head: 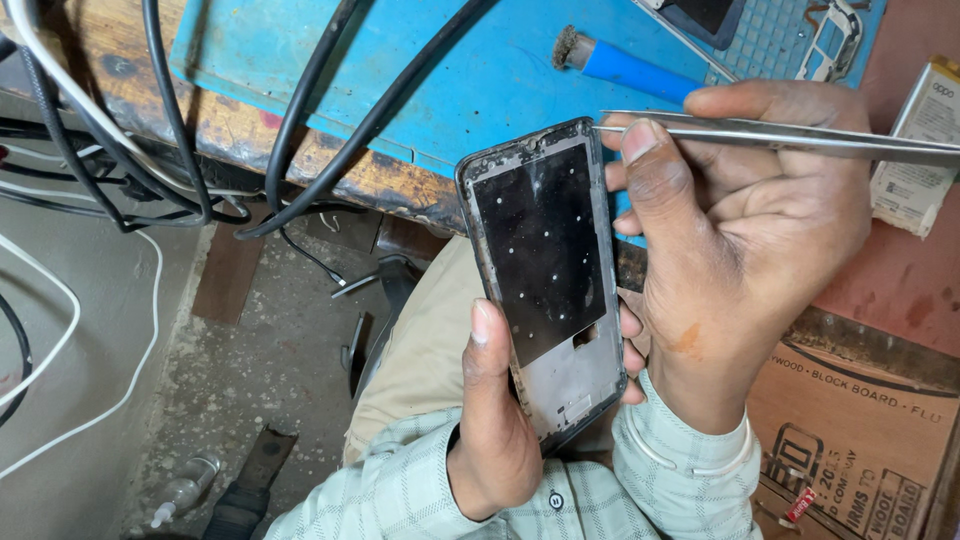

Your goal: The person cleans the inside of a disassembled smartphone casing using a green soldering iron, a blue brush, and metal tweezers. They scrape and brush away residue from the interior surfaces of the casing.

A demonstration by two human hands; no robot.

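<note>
Setting: worn wooden workbench [240,130] with a blue mat [480,70] on top, seen from above; grey concrete floor [250,380] below its edge.
Phone frame: stripped phone middle frame [545,270], dark plate in a grey metal surround, held upright in front of the bench edge, above the person's lap.
Left hand: left hand [495,440] grips the frame's lower end, thumb pressed on its left edge, fingers wrapped behind and showing at the right edge.
Right hand: right hand [740,240] closed on metal tweezers [780,135], pinched between thumb and fingers.
Tweezers: lie near level, tips touching the frame's top right corner; long end runs off to the right.
Hands: close together, right just beside the frame's right side.
Sleeves: pale green checked shirt cuffs [690,470] on both wrists.
Brush: small brush with blue handle [620,65] lies on the mat, just above the tweezers.
Cables: black cables [330,110] loop over the bench edge; white cables [60,330] hang at left.
Right side: white phone battery [915,150] on a reddish surface; brown cardboard box [860,430] below it.
Top right: phone parts [830,35] on the mat, partly cut off.
Floor: small plastic bottle [185,490] lies at lower left.
</note>
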